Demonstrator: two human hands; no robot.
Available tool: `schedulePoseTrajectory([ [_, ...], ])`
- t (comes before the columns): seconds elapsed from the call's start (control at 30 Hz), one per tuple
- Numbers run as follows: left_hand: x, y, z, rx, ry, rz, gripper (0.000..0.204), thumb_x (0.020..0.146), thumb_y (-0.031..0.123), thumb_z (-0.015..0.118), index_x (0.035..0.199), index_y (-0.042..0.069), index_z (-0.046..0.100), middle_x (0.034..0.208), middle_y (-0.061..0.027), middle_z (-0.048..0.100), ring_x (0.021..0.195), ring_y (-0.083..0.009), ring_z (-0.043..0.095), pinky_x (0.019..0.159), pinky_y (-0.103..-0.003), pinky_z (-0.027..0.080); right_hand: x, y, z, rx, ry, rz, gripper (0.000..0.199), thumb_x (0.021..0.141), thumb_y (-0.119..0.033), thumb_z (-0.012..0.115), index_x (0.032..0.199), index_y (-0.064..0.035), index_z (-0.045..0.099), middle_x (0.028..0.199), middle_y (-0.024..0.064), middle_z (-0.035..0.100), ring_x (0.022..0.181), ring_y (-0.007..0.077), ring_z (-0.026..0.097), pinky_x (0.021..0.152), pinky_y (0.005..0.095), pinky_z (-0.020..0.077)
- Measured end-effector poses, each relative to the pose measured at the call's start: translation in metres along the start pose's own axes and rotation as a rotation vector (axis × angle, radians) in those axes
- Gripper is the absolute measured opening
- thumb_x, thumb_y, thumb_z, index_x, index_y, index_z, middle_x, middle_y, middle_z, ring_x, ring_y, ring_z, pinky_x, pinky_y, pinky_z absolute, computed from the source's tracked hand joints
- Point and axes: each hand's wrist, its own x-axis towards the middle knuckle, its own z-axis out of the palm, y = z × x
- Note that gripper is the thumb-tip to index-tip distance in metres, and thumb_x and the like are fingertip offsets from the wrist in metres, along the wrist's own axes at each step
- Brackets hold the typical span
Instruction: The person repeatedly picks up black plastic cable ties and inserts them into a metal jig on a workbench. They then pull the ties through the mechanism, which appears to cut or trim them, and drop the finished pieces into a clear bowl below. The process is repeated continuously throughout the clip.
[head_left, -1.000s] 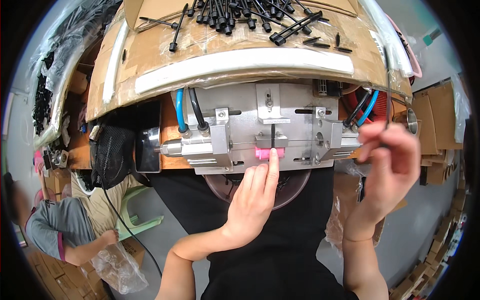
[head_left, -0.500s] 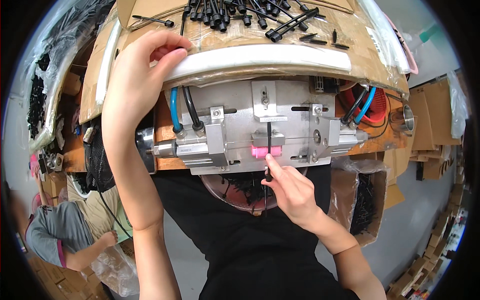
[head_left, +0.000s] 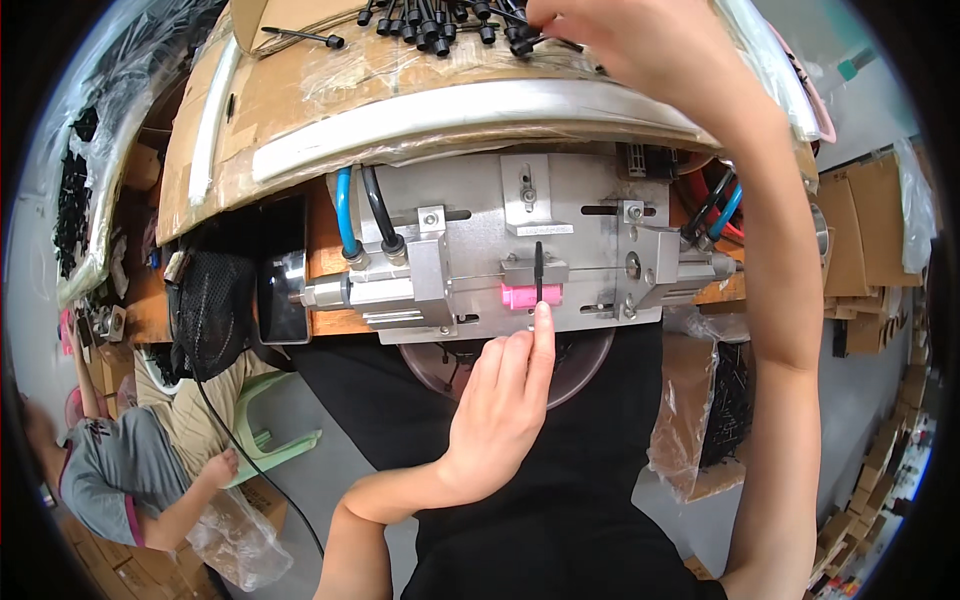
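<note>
A metal fixture (head_left: 480, 230) with a pink block (head_left: 518, 296) sits at the bench edge. A short black pin (head_left: 539, 270) stands upright in its middle slot. My left hand (head_left: 500, 410) comes up from below, its index fingertip at the pin's lower end; the thumb is hidden. My right hand (head_left: 640, 50) reaches over the top into a pile of black pins (head_left: 430, 20) on a cardboard tray (head_left: 300, 100), fingers closed on one of them.
Blue and black hoses (head_left: 345, 215) feed the fixture's left side; red and blue ones are at its right. A black mesh bag (head_left: 210, 310) hangs left. Another person (head_left: 110, 470) crouches at lower left by a green stool (head_left: 270, 450). Plastic bags (head_left: 700, 400) hang right.
The hands have swapped places: my left came down from the pin pile to the fixture pin, and my right left the fixture and reached up into the pile.
</note>
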Motion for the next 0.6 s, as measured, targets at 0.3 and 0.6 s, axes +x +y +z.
schedulePoseTrajectory([
  [0.3,0.027,-0.011,-0.019,-0.050,0.021,0.047,0.062,0.073,-0.002,0.063,0.134,-0.005,0.051,0.098,-0.0097,0.051,0.086,-0.0222,0.053,0.077,-0.030,0.048,-0.103,-0.062,-0.045,0.959,0.588,0.566,0.036,0.075,0.005,0.071,0.110,0.0051,0.064,0.099,0.0178,0.070,0.084,0.0250,0.070,0.069,0.0305,0.0562],
  [0.6,0.186,-0.076,-0.083,-0.258,0.187,0.198,0.015,0.088,0.008,0.060,0.098,-0.003,0.064,0.088,-0.0199,0.066,0.086,-0.0351,0.064,0.077,-0.040,0.051,-0.171,-0.188,0.051,0.579,0.314,0.455,0.046,0.072,0.010,0.075,0.116,0.0083,0.062,0.092,0.0163,0.070,0.072,0.0223,0.068,0.061,0.0296,0.0544],
])
